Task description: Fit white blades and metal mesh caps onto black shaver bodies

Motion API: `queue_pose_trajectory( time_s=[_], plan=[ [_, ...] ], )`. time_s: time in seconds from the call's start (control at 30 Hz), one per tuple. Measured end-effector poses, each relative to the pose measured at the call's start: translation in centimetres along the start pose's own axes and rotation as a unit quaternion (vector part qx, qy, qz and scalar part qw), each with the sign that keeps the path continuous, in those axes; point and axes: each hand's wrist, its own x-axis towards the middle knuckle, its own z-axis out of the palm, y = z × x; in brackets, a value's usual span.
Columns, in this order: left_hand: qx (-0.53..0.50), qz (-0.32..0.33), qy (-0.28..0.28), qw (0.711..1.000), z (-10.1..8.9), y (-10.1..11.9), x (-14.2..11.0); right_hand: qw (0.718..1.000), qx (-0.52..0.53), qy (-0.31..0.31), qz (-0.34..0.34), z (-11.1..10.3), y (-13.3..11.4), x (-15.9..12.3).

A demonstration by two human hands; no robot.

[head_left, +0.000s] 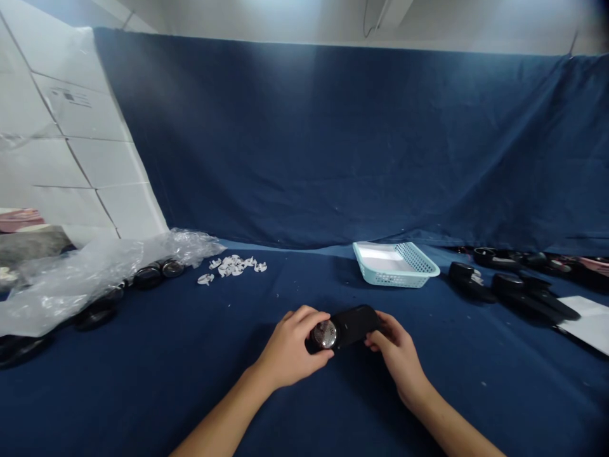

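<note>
A black fabric shaver (353, 325) with a round, perforated metal head lies between my two hands, above the blue cloth in the middle. My left hand (297, 346) closes around its head end, thumb below and fingers above. At the other end, the fingers and thumb of my right hand (394, 352) grip the black body. Part of the shaver's right tip is hidden behind those fingers. Beyond my left hand, a loose pile of small white plastic pieces (233, 266) rests on the cloth.
A light blue basket (419, 279) with white paper inside stands at the back right. Several black devices (523, 295) lie on the right beside a white sheet (590, 320). Clear plastic wrap (104, 266) and black round-ended parts (147, 276) are on the left. A blue curtain (304, 146) hangs behind.
</note>
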Motion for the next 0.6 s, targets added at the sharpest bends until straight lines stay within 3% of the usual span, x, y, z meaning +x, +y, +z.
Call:
queue_pose_trajectory(
  time_s=[0.6],
  plan=[
    [-0.024, -0.006, -0.012, 1.0, 0.31, 0.09, -0.03, 1.0, -0.004, 0.005, 0.0, 0.07, 0.15, 0.0]
  ],
)
